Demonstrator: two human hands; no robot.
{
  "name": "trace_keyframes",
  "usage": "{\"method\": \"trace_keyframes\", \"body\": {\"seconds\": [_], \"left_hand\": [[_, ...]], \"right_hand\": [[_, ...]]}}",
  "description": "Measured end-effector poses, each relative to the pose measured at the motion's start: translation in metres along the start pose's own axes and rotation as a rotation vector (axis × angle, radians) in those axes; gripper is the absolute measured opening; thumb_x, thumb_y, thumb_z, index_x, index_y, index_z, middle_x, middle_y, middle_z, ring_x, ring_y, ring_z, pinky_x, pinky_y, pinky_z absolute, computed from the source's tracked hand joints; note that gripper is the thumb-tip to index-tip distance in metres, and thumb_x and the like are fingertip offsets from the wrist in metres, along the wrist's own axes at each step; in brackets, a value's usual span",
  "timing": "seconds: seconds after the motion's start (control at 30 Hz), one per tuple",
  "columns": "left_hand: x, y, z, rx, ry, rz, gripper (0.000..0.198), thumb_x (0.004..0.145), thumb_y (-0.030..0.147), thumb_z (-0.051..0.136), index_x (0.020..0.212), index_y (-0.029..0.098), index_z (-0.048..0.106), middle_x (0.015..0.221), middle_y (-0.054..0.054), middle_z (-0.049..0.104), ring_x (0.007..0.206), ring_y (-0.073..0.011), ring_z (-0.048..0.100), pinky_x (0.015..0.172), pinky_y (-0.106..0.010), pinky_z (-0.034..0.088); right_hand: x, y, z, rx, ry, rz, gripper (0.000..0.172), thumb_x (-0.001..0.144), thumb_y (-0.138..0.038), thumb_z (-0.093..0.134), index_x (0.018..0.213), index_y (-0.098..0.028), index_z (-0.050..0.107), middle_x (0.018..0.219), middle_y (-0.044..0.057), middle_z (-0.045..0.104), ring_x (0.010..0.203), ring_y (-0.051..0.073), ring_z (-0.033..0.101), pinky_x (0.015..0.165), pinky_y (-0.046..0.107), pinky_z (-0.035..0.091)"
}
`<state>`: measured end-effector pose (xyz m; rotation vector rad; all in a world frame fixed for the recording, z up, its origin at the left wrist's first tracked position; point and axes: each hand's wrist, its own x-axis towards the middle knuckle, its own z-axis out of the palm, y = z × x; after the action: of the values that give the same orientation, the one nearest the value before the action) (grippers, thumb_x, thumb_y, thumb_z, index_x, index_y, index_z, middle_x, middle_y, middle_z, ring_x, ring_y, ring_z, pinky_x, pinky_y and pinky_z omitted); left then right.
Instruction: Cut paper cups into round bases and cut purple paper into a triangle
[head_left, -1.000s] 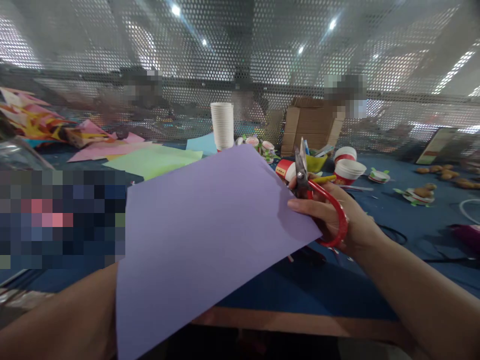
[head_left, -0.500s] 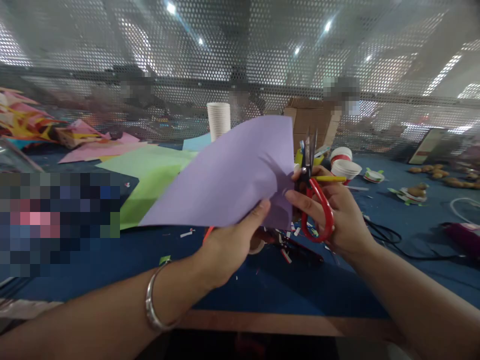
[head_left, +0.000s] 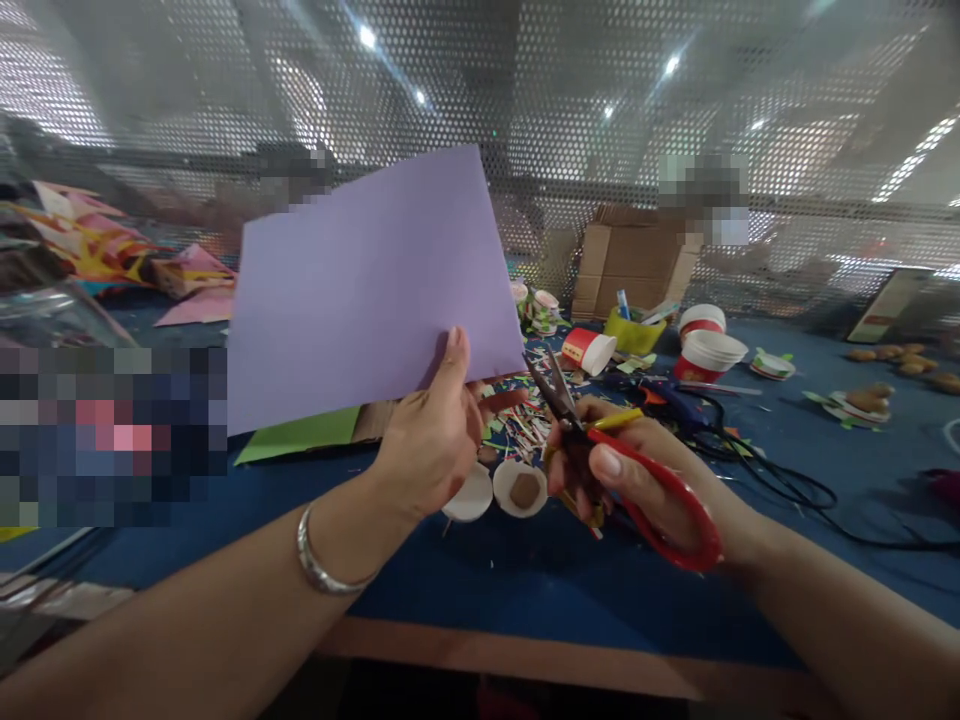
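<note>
A sheet of purple paper [head_left: 367, 285] is raised above the table, pinched at its lower right by my left hand [head_left: 435, 430], thumb in front and fingers behind. Red-handled scissors [head_left: 574, 415] are in my right hand [head_left: 637, 465], their blades parted and pointing up-left close to the paper's lower right corner. A yellow pencil-like stick [head_left: 619, 420] is also tucked in that hand. Below the paper, two small white round dishes [head_left: 471, 495] sit on the blue table; the right one has a brown piece [head_left: 525, 490] in it.
Paper scraps [head_left: 517, 425] litter the middle. Behind stand a yellow container [head_left: 634, 330], red-and-white paper cups [head_left: 709, 360] and a cardboard box [head_left: 626, 260]. A black cable [head_left: 787, 490] runs along the right. Green paper [head_left: 300, 437] lies at left, and a perforated metal screen [head_left: 480, 90] rises behind.
The purple paper has lifted and flattened out, moving left off my right hand. My right hand has lowered and turned the scissors from upright to slanting up-left, with the blades apart.
</note>
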<state>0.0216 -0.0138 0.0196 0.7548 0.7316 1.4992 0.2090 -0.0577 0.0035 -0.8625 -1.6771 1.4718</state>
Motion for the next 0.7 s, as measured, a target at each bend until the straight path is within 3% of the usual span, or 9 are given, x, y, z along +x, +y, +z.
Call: {"method": "trace_keyframes", "body": {"seconds": [0.17,0.3,0.43,0.53,0.7], "left_hand": [[0.001,0.003,0.003,-0.044,0.010,0.033,0.034,0.102,0.045,0.052,0.117,0.018,0.066,0.117,-0.009,0.076,0.088,-0.0172,0.071,0.076,-0.029,0.057],[-0.003,0.001,0.003,-0.082,0.007,0.057,0.032,0.099,0.048,0.058,0.108,0.019,0.068,0.113,-0.008,0.077,0.090,-0.0167,0.070,0.081,-0.029,0.057],[-0.009,-0.002,0.005,-0.064,0.007,0.047,0.028,0.097,0.045,0.061,0.107,0.019,0.068,0.118,-0.008,0.074,0.092,-0.0157,0.069,0.083,-0.027,0.057],[-0.014,-0.005,0.007,-0.045,0.014,0.016,0.027,0.097,0.044,0.061,0.102,0.018,0.069,0.109,-0.008,0.076,0.091,-0.0160,0.069,0.083,-0.028,0.057],[-0.020,-0.014,0.002,-0.018,-0.123,-0.039,0.029,0.099,0.046,0.057,0.105,0.020,0.070,0.108,-0.008,0.077,0.098,-0.0217,0.072,0.081,-0.033,0.058]], "right_hand": [[0.002,0.000,-0.001,-0.104,-0.032,0.023,0.054,0.093,-0.068,0.056,0.082,-0.016,0.065,0.092,0.009,0.064,0.062,0.013,0.060,0.053,0.026,0.050],[0.003,-0.002,-0.002,-0.161,-0.061,-0.010,0.059,0.095,-0.070,0.051,0.086,-0.014,0.069,0.068,0.004,0.061,0.057,0.013,0.056,0.052,0.025,0.044],[0.005,-0.001,0.000,-0.130,-0.059,-0.047,0.058,0.097,-0.066,0.050,0.076,-0.015,0.066,0.068,0.004,0.059,0.056,0.012,0.055,0.052,0.025,0.043],[0.005,0.002,0.001,-0.057,-0.018,-0.033,0.054,0.096,-0.066,0.052,0.074,-0.017,0.061,0.069,0.003,0.059,0.056,0.013,0.057,0.050,0.026,0.045],[0.006,0.003,0.004,-0.056,0.014,-0.067,0.055,0.099,-0.064,0.048,0.075,-0.017,0.065,0.063,0.003,0.059,0.053,0.014,0.057,0.048,0.027,0.046]]}}
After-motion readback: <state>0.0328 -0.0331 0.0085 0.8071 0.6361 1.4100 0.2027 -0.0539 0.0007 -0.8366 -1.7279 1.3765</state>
